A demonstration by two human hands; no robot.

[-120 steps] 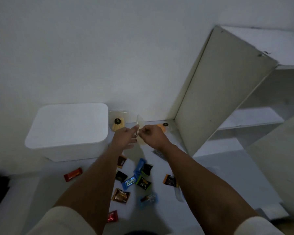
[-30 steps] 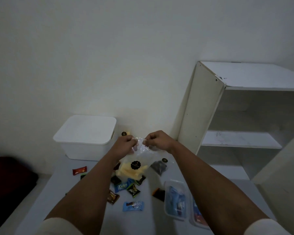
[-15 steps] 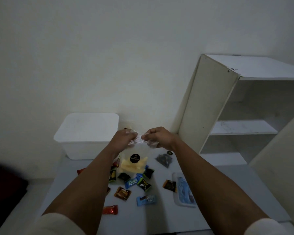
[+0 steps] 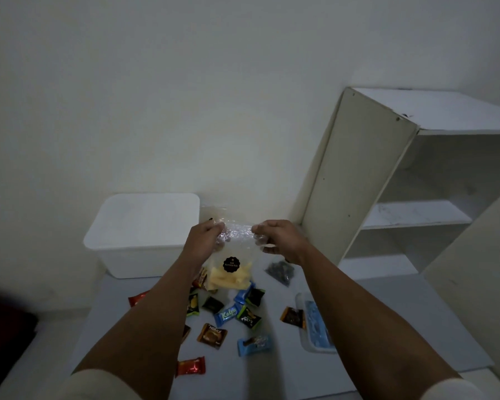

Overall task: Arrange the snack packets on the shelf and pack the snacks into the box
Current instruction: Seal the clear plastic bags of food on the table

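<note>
A: Surface?
B: Grey tabletop (image 4: 272, 368) against a white wall.
A: Fingers?
B: Left hand (image 4: 204, 241) and right hand (image 4: 280, 239) each pinch a top corner of one clear bag (image 4: 231, 264) of yellow sticks, held above the tabletop's far edge.
A: Outward?
B: About eleven small packets, including a blue packet (image 4: 227, 314), lie mid-tabletop. One white box (image 4: 145, 232) at the far left corner; one shelf (image 4: 416, 215) at the right.
</note>
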